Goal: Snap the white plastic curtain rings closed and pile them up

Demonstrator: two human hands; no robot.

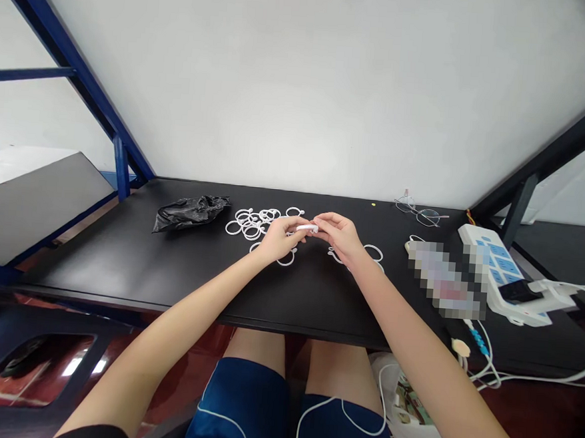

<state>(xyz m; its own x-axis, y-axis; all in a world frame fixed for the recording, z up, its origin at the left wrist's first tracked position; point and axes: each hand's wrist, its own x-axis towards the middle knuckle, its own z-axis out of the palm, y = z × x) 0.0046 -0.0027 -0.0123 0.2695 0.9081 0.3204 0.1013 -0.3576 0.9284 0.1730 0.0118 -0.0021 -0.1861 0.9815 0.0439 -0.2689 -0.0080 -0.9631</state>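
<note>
Both hands meet over the mid of the black table (pixel 119 260); left hand (pixel 278 237) and right hand (pixel 339 234) pinch one small white ring (pixel 306 228) between fingertips, held just above the surface, each hand closed on an end of it. Risk, as I judge it: ring is thin and the grip is fingertip-only, so too much twist or pull could snap it or flick it off the near edge onto the floor; could also drop back into the pile of white rings (pixel 252 223) at left and get lost among them. Pose: both forearms stretch fwd from near edge, wrists low, converging; a few loose rings (pixel 375 253) lie right of the hands; black bag (pixel 190 212) sits far left; power strip (pixel 504 274) and glasses (pixel 420 214) at right.
</note>
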